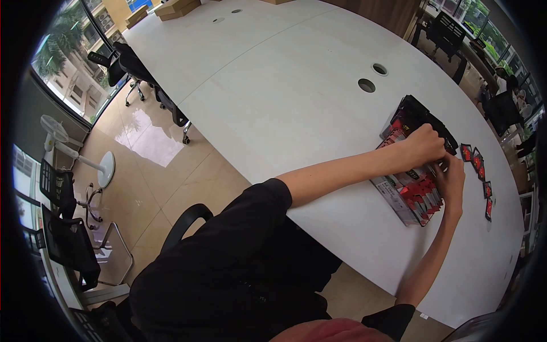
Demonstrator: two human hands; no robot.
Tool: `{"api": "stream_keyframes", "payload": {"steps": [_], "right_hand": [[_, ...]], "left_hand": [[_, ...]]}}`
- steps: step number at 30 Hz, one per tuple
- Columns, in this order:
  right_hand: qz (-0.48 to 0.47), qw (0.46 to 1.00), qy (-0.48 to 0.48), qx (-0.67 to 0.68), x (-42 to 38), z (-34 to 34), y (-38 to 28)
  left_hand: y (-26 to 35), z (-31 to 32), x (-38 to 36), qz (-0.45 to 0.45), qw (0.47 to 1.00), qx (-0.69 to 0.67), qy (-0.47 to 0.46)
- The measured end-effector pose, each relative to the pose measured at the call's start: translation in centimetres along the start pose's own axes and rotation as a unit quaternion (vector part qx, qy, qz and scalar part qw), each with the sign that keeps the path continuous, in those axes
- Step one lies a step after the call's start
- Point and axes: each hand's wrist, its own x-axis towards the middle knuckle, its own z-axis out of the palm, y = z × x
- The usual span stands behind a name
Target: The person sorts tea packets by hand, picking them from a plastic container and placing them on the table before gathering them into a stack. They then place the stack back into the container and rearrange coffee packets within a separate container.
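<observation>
A clear plastic box (394,200) with a black upper section stands on the white table, filled with red-and-black sachets (421,194). My left hand (424,142) is curled into a near fist over the middle of the box, beside its black part. Close against it, my right hand (452,178) reaches in at the box's right side with bent fingers. The fingertips of both hands meet near the box and are partly hidden, so what they pinch does not show. Several small red-and-black sachets (477,159) lie in a loose row on the table, right of my hands.
The long white table (273,102) has round cable holes (366,85). Cardboard boxes (176,8) sit at its far end. Black office chairs (68,228) and a white fan (105,168) are on the left. Another person (502,82) is at the far right.
</observation>
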Motion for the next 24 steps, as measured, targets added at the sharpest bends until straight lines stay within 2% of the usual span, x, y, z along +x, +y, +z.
{"api": "stream_keyframes", "payload": {"steps": [4, 6, 10, 11, 13, 15, 17, 20, 24], "right_hand": [[0.053, 0.998, -0.021, 0.011, 0.6, -0.5, -0.9], [0.016, 1.000, -0.006, -0.021, 0.6, -0.4, -0.7], [-0.012, 1.000, 0.008, -0.019, 0.9, 0.6, 0.7], [-0.006, 1.000, -0.008, -0.005, 1.1, 0.3, 1.0], [0.020, 1.000, -0.011, -0.016, 0.6, -0.5, -0.1], [0.047, 0.998, 0.000, -0.046, 0.2, -1.0, -0.8], [0.042, 0.998, 0.037, -0.041, 0.2, -0.9, -0.7], [0.037, 0.996, 0.033, -0.078, 0.2, -1.8, -1.1], [0.007, 0.998, 0.046, -0.045, -0.1, -2.8, -1.7]], "left_hand": [[-0.6, 0.4, -0.4, 0.018, 1.000, 0.014, -0.003], [-0.6, 0.5, -0.6, 0.021, 0.999, 0.009, 0.025], [-0.8, -0.2, -0.9, 0.007, 1.000, -0.007, -0.005], [-0.9, -0.1, -1.1, 0.008, 1.000, 0.001, 0.005], [-0.9, -1.7, -0.9, -0.011, 0.999, -0.002, -0.045], [-1.6, -1.2, -0.8, -0.027, 0.999, -0.018, 0.001], [-1.7, -1.1, -0.8, -0.046, 0.998, -0.025, 0.021], [-1.8, -2.4, -0.7, -0.043, 0.998, -0.034, 0.019], [-2.1, -3.5, -0.3, -0.040, 0.998, -0.041, 0.007]]}}
